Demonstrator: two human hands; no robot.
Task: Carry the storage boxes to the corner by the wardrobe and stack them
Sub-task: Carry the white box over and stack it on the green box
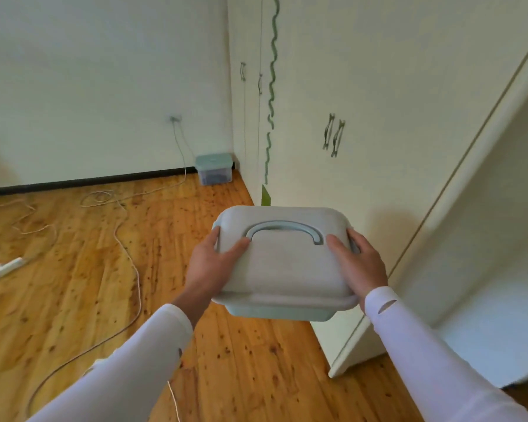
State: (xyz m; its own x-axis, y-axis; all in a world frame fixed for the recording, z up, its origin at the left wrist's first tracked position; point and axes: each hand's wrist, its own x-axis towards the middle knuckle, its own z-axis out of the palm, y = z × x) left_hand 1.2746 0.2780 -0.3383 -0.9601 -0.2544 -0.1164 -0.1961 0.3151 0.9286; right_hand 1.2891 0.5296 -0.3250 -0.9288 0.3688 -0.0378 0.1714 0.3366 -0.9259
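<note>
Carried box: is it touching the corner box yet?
Apart. Head view: left hand and right hand hold the carried box up, with floor between it and the corner box.

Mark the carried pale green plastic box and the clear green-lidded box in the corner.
Carried pale green plastic box point(287, 269): head view, lid centre.
Clear green-lidded corner box point(215, 175): head view, front wall.

Cables point(140, 295), power strip point(5, 269) (blurred, perhaps), wooden floor point(73, 284)

Probably a home bedroom: tall white wardrobe point(378, 86) on wooden floor point(73, 269).
</note>
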